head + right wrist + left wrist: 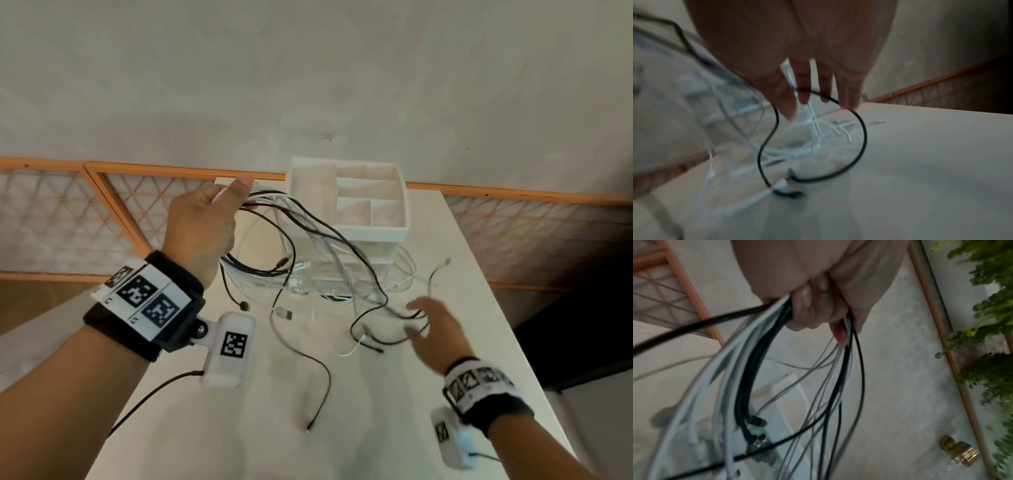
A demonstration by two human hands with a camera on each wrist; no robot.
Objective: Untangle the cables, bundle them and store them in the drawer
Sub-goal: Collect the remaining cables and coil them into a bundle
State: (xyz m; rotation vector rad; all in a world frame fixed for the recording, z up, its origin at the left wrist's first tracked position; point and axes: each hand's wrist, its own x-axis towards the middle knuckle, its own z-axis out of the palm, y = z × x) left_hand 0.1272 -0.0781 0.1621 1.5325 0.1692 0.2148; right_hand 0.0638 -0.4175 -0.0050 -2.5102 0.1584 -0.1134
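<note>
The left hand (202,222), raised nearest the camera, closes its fingers round a bunch of black and white cables (308,233); their strands trail down rightward across the white table (376,411). The right hand (435,329), fingers spread, reaches into loose black loops beside the white drawer organiser (352,233).

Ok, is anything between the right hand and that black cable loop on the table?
Nothing visible. The right hand is open, fingers spread just above the black cable loop. White cables lie tangled beside it on the table.
</note>
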